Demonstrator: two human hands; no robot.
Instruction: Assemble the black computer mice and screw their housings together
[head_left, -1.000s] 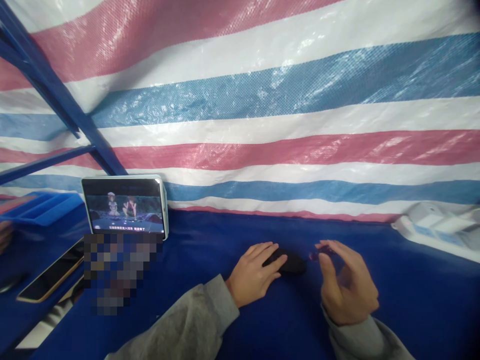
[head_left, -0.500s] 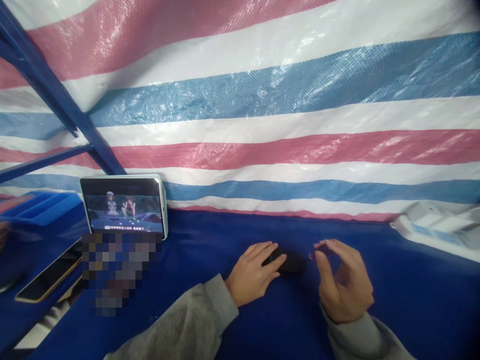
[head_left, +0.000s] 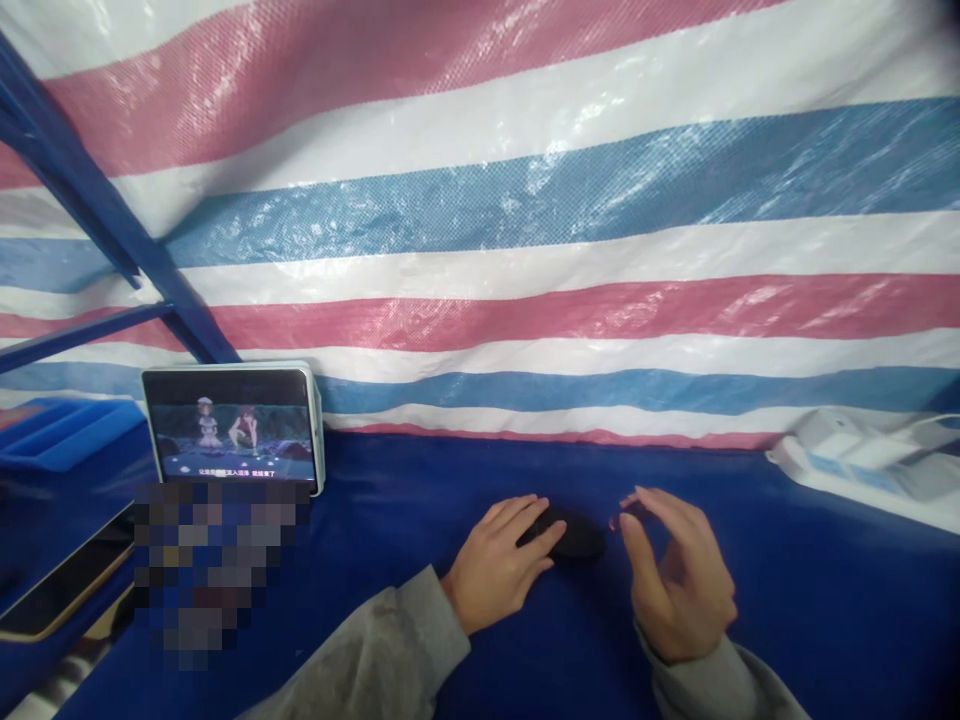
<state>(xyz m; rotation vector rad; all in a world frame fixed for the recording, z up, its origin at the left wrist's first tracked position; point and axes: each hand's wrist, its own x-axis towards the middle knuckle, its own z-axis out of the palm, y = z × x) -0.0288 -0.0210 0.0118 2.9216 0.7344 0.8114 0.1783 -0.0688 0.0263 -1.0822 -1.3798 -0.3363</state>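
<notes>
My left hand lies flat on the blue table cover, its stretched fingers resting on the left end of a small black oval object. Just right of that object, my right hand is raised on its edge with the fingers curled. Its fingertips pinch a tiny dark reddish piece whose nature I cannot make out. Grey sleeves cover both forearms.
A phone playing a cartoon video leans against the striped tarp wall at the left. A blue tray and another flat phone lie further left. A white power strip sits at the right. Blue metal bars cross the upper left.
The view has shifted slightly, so everything sits a little lower and to the left. Both hands keep their poses at the black object.
</notes>
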